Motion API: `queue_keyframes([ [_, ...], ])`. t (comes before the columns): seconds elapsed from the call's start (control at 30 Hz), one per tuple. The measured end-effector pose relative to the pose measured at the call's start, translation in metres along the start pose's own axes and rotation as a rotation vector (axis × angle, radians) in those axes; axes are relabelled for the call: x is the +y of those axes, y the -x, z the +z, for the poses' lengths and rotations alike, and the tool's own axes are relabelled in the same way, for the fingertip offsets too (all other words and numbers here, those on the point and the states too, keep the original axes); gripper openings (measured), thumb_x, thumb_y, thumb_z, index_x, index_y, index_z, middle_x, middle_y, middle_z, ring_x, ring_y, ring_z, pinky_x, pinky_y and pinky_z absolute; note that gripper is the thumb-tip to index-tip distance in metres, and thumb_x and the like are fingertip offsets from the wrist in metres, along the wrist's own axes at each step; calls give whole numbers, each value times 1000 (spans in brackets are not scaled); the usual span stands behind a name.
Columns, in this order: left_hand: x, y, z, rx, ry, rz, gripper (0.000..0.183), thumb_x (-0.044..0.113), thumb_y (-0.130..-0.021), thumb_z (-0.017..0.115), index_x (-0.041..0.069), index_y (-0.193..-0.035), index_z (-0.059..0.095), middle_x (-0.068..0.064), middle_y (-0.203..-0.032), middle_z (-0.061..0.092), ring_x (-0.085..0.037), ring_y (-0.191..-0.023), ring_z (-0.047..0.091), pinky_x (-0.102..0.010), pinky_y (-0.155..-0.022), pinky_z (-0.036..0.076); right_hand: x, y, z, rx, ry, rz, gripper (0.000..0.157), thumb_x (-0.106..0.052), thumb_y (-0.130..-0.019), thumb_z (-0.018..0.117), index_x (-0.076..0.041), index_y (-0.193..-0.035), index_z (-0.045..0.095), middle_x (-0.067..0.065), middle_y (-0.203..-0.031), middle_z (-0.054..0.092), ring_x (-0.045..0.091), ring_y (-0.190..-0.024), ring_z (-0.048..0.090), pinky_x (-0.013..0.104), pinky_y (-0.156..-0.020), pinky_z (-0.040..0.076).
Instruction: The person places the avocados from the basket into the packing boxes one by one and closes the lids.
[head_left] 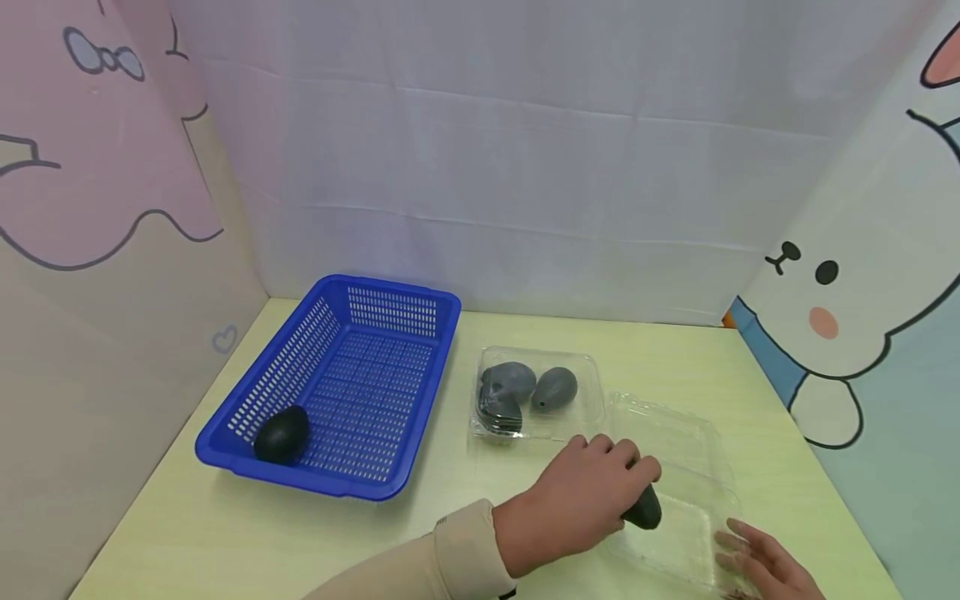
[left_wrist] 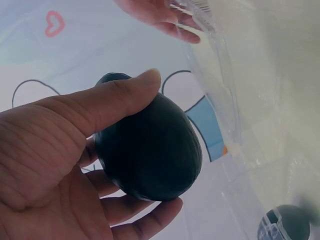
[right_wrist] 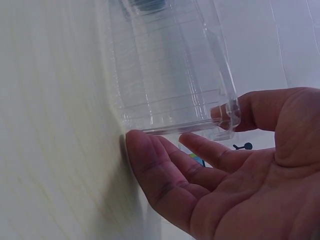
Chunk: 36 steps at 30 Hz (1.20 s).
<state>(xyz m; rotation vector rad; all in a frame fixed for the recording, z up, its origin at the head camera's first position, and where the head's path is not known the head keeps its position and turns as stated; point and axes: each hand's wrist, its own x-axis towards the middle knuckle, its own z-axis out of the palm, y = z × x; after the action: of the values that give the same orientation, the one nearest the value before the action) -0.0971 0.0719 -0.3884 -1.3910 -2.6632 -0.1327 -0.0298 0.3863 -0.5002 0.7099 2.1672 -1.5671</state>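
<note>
My left hand (head_left: 581, 496) grips a dark green avocado (left_wrist: 150, 145), thumb on one side and fingers round the other. In the head view, this avocado is over an opened clear plastic container (head_left: 671, 533) on the table. My right hand (head_left: 772, 558) is at that container's right edge. The right wrist view shows its thumb over the rim and its fingers (right_wrist: 155, 170) against the outside of the end wall. Behind and to the left stands a second clear plastic box (head_left: 592, 417), with avocados (head_left: 555, 389) greyed by its clear cover.
A blue perforated basket (head_left: 420, 400) stands at the left of the pale table (head_left: 450, 533). One dark avocado (head_left: 282, 435) lies in its front left corner. Printed cloth (head_left: 525, 167) hangs along the back and sides.
</note>
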Motion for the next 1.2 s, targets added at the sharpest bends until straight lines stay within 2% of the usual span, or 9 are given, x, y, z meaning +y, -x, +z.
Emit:
queue_keyframes([
  [0.47, 17, -8, 20, -89, 16, 52, 67, 60, -84, 77, 31, -137, 50, 13, -120, 56, -6, -98, 52, -22, -77, 40, 1, 1, -1, -8, -7, -1, 75, -31, -104, 60, 4, -158, 23, 25, -149, 51, 19, -109, 67, 43, -87, 59],
  [0.73, 25, -10, 33, -67, -35, 96, 68, 65, -83, 73, 31, -138, 52, 13, -117, 56, -6, -91, 51, -21, -75, 39, 1, -1, -2, -18, 6, -10, 74, -31, -104, 60, 5, -158, 23, 27, -151, 48, 24, -113, 67, 46, -89, 58],
  [0.9, 27, -13, 40, -69, -56, 116, 68, 69, -83, 69, 34, -139, 52, 15, -118, 56, -5, -92, 51, -20, -74, 36, 0, -2, -3, -16, 3, -13, 73, -29, -104, 59, 5, -158, 23, 27, -152, 47, 22, -112, 67, 45, -88, 59],
  [1.13, 26, -20, 48, -117, 3, 135, 71, 70, -83, 68, 35, -143, 52, 16, -121, 56, -3, -93, 50, -21, -77, 36, 2, -3, -4, -23, -5, 2, 82, -38, -101, 65, 3, -158, 23, 24, -151, 50, 18, -112, 67, 45, -90, 58],
  [1.2, 27, -22, 50, -132, 16, 130, 72, 71, -82, 68, 36, -142, 52, 16, -120, 56, -3, -93, 50, -21, -77, 36, 2, -2, -5, -25, -9, 2, 82, -39, -101, 65, 3, -158, 24, 21, -149, 54, 12, -108, 67, 45, -90, 58],
])
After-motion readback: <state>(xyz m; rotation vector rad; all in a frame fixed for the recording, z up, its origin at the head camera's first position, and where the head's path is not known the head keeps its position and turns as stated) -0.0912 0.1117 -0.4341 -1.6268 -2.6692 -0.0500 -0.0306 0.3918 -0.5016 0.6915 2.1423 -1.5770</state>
